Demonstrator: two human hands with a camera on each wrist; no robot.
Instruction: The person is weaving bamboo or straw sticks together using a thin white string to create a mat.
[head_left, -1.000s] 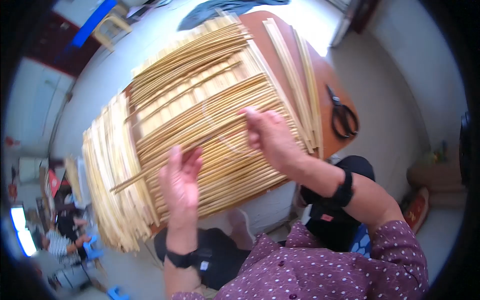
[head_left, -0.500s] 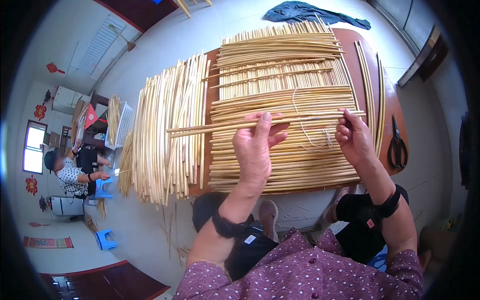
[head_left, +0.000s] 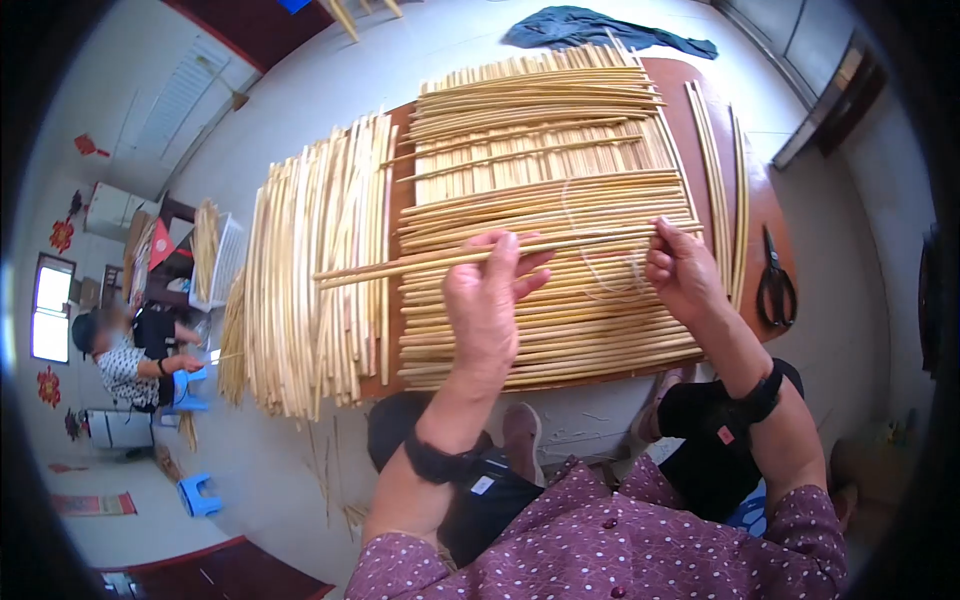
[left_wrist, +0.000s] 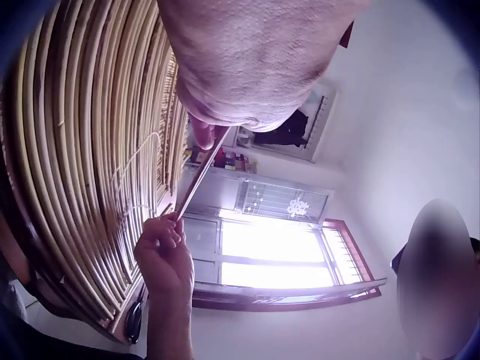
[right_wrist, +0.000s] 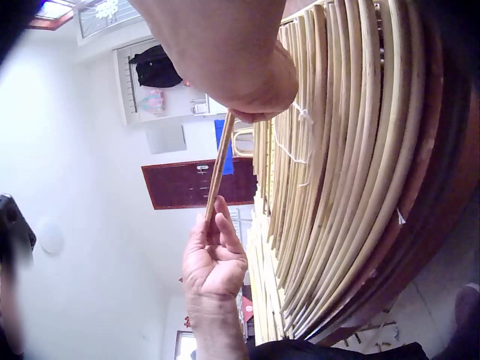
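In the head view, a couple of thin straw-coloured sticks (head_left: 400, 265) run crosswise above a bundle of similar sticks (head_left: 560, 340) on the table. My left hand (head_left: 483, 305) pinches them near their middle between thumb and fingers, its other fingers partly extended. At their right end, my right hand (head_left: 690, 268) pinches them with its fingers curled. A loop of white string (head_left: 585, 262) lies on the bundle beneath, between the hands. The held sticks (right_wrist: 220, 169) show up close in the right wrist view, with the left hand (right_wrist: 215, 262) at their lower end.
Pale sticks (head_left: 300, 270) lie lengthwise left of the bundle. Behind it are more crosswise sticks (head_left: 530, 100). Black scissors (head_left: 775, 290) and a few loose sticks (head_left: 710, 170) lie at the table's right. Another person (head_left: 130, 355) sits far left, near a blue stool (head_left: 200, 495).
The head view has swung round and sharpened since one second ago. The held sticks now lie more level across the bundle. Over the last half second, both hands keep nearly the same hold.
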